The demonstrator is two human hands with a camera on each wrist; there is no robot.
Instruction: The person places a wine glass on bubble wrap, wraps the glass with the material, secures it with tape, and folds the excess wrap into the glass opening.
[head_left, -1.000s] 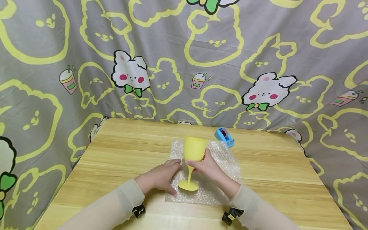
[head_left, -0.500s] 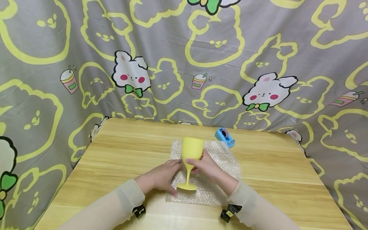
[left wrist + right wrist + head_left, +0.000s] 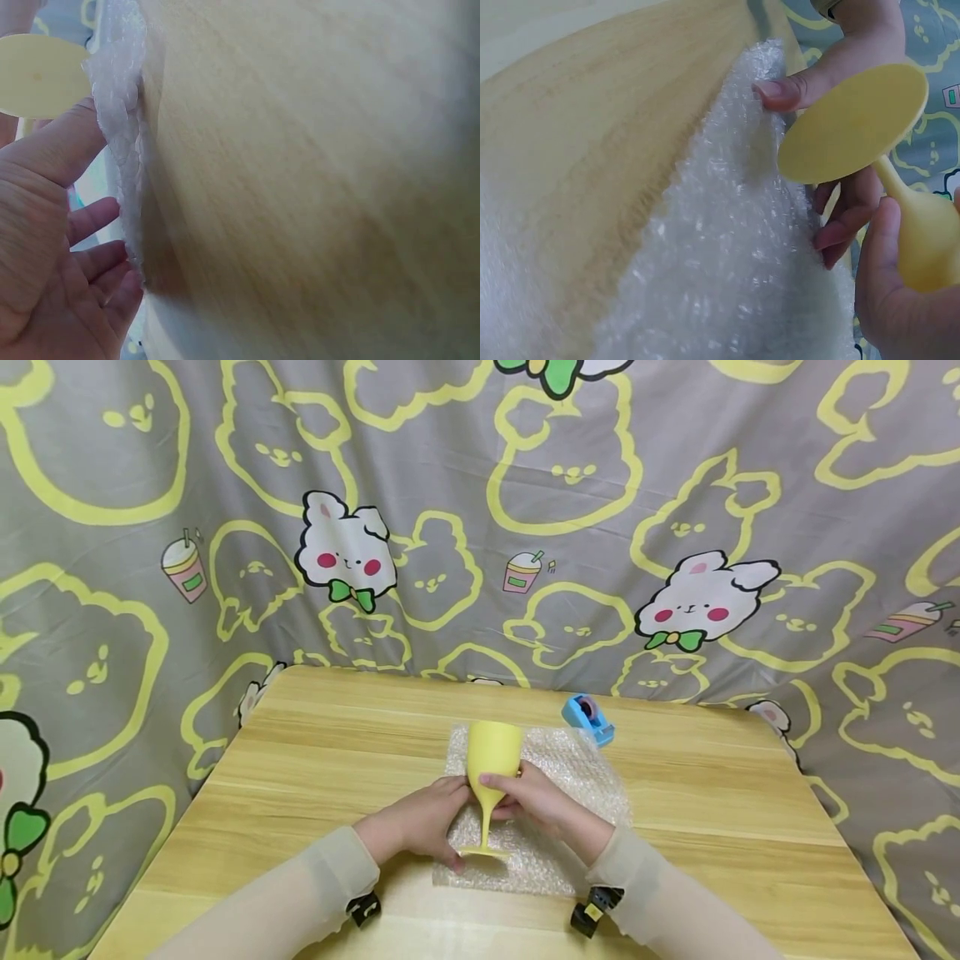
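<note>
My right hand (image 3: 542,802) grips a yellow plastic goblet (image 3: 493,752) where the bowl narrows into the stem, thumb across the front. The goblet is held mouth up, and the right wrist view shows the underside of its round foot (image 3: 855,124). Beneath it a sheet of bubble wrap (image 3: 555,860) lies flat on the table. My left hand (image 3: 426,818) rests on the sheet's left edge, fingers spread and relaxed, the thumb close to the goblet's foot. In the left wrist view its fingertips touch the bubble wrap (image 3: 124,112).
A blue tape dispenser (image 3: 588,720) with a roll in it stands behind the sheet's far right corner. The wooden table (image 3: 322,727) reaches back to a grey patterned curtain (image 3: 450,460) that hangs along the back and sides.
The goblet has moved a little left and its foot has tipped, now seen nearly edge-on. My right hand has moved left with it; the left hand has stayed on the bubble wrap.
</note>
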